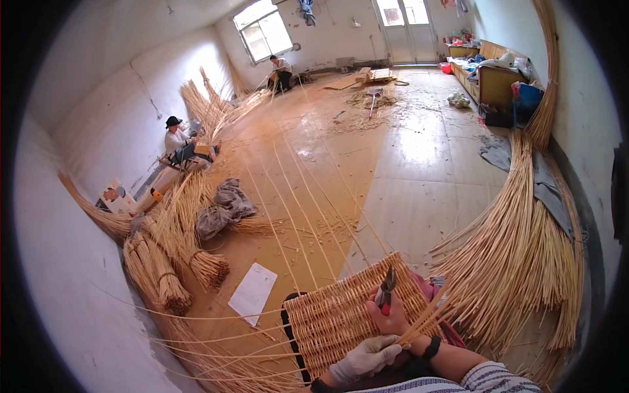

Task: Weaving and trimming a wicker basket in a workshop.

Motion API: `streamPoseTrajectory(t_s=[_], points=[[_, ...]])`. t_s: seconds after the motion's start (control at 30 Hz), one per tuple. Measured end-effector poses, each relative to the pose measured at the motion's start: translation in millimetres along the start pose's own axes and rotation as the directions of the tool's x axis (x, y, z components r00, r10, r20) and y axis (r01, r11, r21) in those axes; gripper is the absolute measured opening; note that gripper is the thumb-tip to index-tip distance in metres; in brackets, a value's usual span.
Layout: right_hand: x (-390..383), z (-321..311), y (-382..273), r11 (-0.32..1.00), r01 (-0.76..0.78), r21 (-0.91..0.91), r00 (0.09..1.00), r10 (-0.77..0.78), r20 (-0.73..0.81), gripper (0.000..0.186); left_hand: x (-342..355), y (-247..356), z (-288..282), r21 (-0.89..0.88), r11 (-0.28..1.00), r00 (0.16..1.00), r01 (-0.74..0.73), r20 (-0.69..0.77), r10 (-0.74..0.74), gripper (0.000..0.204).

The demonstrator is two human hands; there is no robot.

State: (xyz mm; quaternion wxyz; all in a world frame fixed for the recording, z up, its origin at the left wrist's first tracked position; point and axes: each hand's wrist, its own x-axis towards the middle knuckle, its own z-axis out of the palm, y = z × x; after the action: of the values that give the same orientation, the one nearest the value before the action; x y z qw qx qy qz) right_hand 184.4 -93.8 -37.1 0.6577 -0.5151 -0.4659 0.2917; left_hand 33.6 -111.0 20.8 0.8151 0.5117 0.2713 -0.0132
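Note:
A woven wicker panel (347,308) lies across my lap, with long unwoven rods running out from its far and left sides. My right hand (390,319) is closed around red-handled pruning shears (386,291), their blades pointing up and away over the panel. My left hand (368,357), in a pale glove, crosses near my right wrist. Its fingers close on the ends of a few wicker rods (422,322), which slant up to the right. The left fingertips are partly hidden among the rods.
A large fan of loose rods (517,262) leans at the right. Tied rod bundles (157,275) and a grey cloth (226,208) lie at the left. A white sheet (253,294) is on the floor. Two people sit farther back, one (177,141) by the left wall.

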Motion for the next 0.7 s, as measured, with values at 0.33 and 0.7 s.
streamPoseTrajectory(t_s=[0.33,0.7], points=[[-1.0,0.2,-9.9,1.0,-0.015,0.02,1.0,0.015,0.015,0.033,1.1,-3.2,-2.5,0.046,0.999,1.0,-0.015,0.019,0.014,0.037],[0.4,-1.4,0.6,1.0,-0.009,0.026,1.0,0.008,0.023,0.036,1.3,3.5,-0.4,0.066,0.998,1.0,0.0,0.012,-0.001,0.037]])
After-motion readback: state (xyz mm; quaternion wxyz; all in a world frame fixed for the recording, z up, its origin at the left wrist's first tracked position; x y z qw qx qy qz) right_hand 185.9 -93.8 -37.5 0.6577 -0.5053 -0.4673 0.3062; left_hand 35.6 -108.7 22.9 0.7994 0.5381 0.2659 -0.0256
